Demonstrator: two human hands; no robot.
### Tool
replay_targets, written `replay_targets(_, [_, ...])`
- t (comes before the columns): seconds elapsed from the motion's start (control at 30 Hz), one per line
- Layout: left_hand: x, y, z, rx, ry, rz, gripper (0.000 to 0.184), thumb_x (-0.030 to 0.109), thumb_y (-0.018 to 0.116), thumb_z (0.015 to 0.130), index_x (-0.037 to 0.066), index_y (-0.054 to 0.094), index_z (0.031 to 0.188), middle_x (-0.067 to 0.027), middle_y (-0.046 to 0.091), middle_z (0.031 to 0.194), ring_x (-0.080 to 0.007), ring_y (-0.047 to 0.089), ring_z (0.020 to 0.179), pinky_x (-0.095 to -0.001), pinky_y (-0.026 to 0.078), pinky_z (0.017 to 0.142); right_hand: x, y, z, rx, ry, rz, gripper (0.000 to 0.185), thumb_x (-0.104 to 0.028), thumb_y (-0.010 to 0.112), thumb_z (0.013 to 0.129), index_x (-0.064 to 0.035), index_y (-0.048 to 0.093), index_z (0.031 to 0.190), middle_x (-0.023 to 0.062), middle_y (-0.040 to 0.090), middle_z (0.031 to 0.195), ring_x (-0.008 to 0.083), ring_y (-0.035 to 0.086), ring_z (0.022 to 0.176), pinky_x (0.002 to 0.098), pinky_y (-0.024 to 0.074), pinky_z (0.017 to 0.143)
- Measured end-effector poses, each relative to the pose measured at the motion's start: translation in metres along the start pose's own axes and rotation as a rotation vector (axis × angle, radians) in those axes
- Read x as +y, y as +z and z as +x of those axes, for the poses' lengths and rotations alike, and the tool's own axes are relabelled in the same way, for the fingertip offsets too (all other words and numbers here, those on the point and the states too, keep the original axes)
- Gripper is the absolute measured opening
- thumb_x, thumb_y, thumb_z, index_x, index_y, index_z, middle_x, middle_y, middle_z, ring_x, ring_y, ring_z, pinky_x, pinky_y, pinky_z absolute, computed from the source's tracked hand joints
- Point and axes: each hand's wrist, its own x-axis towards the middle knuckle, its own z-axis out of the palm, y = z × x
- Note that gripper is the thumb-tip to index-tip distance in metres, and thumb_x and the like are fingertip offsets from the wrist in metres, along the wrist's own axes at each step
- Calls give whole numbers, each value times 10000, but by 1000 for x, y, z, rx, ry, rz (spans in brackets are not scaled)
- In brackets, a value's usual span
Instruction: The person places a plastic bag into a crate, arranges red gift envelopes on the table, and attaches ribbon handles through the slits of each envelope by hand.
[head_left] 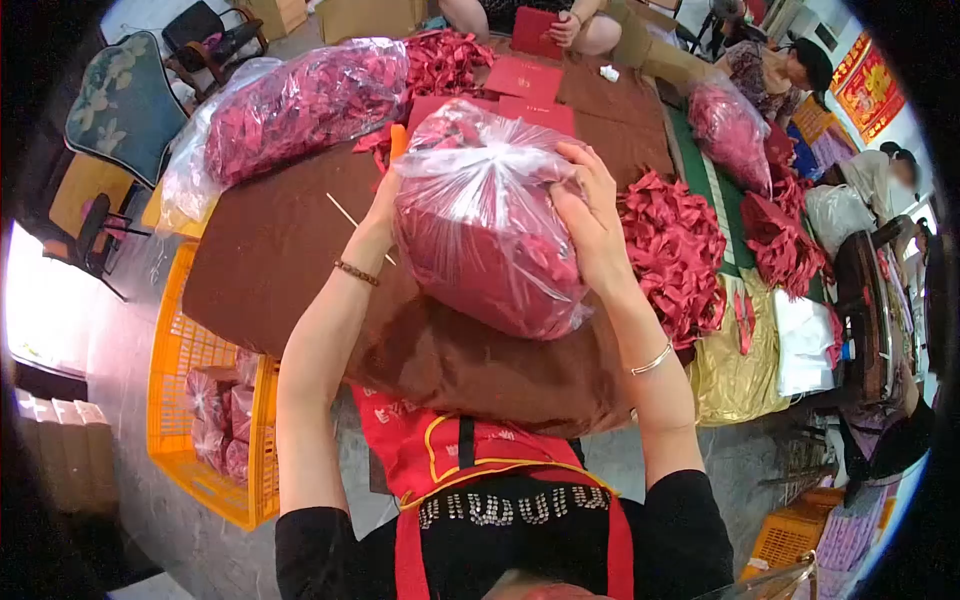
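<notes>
A clear plastic bag packed with red items (490, 240) is held up between my two hands above the brown-covered table (270, 240). Its top is gathered into a pale twist facing up. My left hand (388, 195) presses the bag's left side, mostly hidden behind it, with an orange thing upright at its fingers. On the right side, my right hand (592, 215) grips the bag with bent fingers. A thin stick (345, 212) lies on the cloth by my left wrist. A heap of red ribbons (675, 255) lies just right of my right hand.
A large bag of red ribbons (310, 110) lies at the back left. Red cards (525, 80) lie at the far side, near a person's hand. An orange crate (260, 440) with packed bags stands on the floor at left. Gold cloth (740, 370) lies at right.
</notes>
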Motion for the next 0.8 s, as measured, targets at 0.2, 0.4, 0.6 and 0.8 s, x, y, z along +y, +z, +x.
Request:
replay_targets(0.2, [0,21,-7,-50,-45,128,639,519,382,913,12,419,1299,-146,508,1259,-263,541,1100,-411,445,949,17,13,-10,168,49,153,394,-205,472,892,-15,467,1237,105,378,1344,229,294,1286,342,215,1065])
replay_targets(0.4, [23,-12,13,71,22,110,541,421,341,951,12,386,1302,-141,424,1327,-285,448,1192,-439,365,1019,15,10,-6,211,15,202,399,-200,480,873,-15,475,1226,123,409,1310,246,326,1261,341,234,1054])
replay_targets(0.6, [64,158,-41,-314,434,1019,518,384,424,933,67,391,1341,-100,489,1292,-243,473,1165,-397,365,986,10,14,1,298,-20,119,394,-249,479,844,-32,514,1171,144,475,1264,318,355,1243,388,253,1047])
replay_targets(0.8, [10,169,-23,-759,704,2335,413,305,412,907,105,459,1265,-135,487,1252,-325,447,1169,-445,373,946,17,11,8,353,-76,233,403,-253,503,839,-3,518,1155,170,499,1240,317,433,1200,403,317,1020])
